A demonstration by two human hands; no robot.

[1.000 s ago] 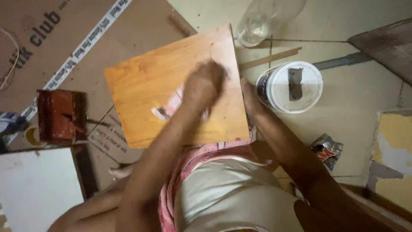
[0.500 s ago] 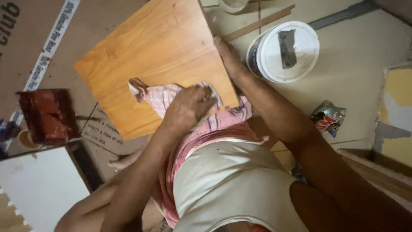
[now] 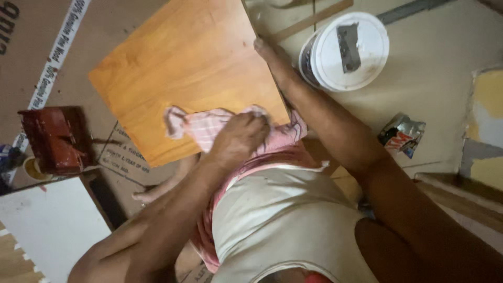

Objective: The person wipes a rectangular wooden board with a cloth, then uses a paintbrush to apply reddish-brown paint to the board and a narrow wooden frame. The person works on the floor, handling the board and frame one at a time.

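Note:
A glossy orange-brown wooden board (image 3: 183, 68) lies tilted in front of me over sheets of cardboard. My left hand (image 3: 240, 137) presses a pink checked cloth (image 3: 201, 124) against the board's near edge, fingers closed on the fabric. My right hand (image 3: 270, 53) rests along the board's right edge, fingers flat on the side of the wood.
A white plastic bucket (image 3: 343, 50) with a grey scraper on its lid stands right of the board. A dark red tin box (image 3: 52, 137) sits at the left, a white panel (image 3: 44, 225) below it, a crumpled foil packet (image 3: 401, 133) on the floor at the right.
My left hand with the cloth has come down from the board's middle to its near edge. The view has shifted, so the board now fills more of the top.

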